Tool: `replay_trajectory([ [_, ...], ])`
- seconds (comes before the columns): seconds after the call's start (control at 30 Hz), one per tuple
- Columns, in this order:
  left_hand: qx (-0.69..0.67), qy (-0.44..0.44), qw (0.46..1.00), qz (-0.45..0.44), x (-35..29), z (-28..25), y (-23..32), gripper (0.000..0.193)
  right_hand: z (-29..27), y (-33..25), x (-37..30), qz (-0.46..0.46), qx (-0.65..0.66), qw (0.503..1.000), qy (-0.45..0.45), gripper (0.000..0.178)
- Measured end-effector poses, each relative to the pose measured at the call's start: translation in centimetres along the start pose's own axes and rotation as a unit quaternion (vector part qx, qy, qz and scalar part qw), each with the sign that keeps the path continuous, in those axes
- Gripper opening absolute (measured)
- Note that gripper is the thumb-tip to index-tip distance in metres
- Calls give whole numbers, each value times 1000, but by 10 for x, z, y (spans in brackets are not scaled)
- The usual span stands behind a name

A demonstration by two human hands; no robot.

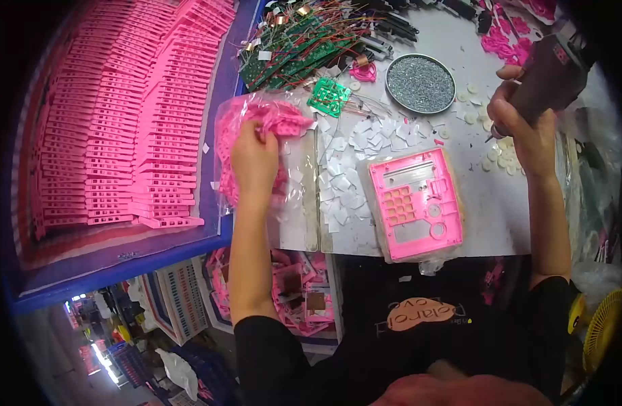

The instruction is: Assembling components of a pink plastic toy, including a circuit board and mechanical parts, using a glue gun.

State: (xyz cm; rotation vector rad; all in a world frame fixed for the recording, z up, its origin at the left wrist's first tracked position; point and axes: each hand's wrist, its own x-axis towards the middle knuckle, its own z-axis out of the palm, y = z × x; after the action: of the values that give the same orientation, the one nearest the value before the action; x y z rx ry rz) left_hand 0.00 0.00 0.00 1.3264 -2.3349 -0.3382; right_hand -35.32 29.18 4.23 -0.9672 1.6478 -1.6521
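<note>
My left hand [253, 159] reaches into a clear plastic bag [295, 179] of small pink plastic parts [233, 135]. Its fingers are curled together among the parts, and I cannot see exactly what they pinch. Raised over the table's right side, my right hand [536, 139] grips a black electric screwdriver [548, 74] with its bit pointing down to the left. Between my hands a pink plastic housing [395, 233] rests on a wrapped pad [376, 203] near the table's front edge. It has a grid of square holes and round openings.
A round tin of small screws [420, 82] stands behind the housing. White paper squares [341, 186] and pale discs [504, 159] lie scattered. Green circuit boards with wires [291, 51] pile at the back. Left, a blue-edged tray [121, 260] holds rows of pink housings [115, 135].
</note>
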Motion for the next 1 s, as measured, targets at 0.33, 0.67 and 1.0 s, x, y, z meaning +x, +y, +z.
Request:
replay_trajectory([
  [0.33, -698, -232, 639, -226, -114, -35, 89, 27, 41, -5, -56, -449, -263, 853, 26, 59],
  [0.67, -746, -376, 460, -301, -162, -13, 119, 46, 115, -18, -80, -472, -264, 824, -171, 30],
  [1.0, -455, -232, 857, -70, -193, 11, 93, 13, 102, 24, -65, -139, -194, 908, -344, 14],
])
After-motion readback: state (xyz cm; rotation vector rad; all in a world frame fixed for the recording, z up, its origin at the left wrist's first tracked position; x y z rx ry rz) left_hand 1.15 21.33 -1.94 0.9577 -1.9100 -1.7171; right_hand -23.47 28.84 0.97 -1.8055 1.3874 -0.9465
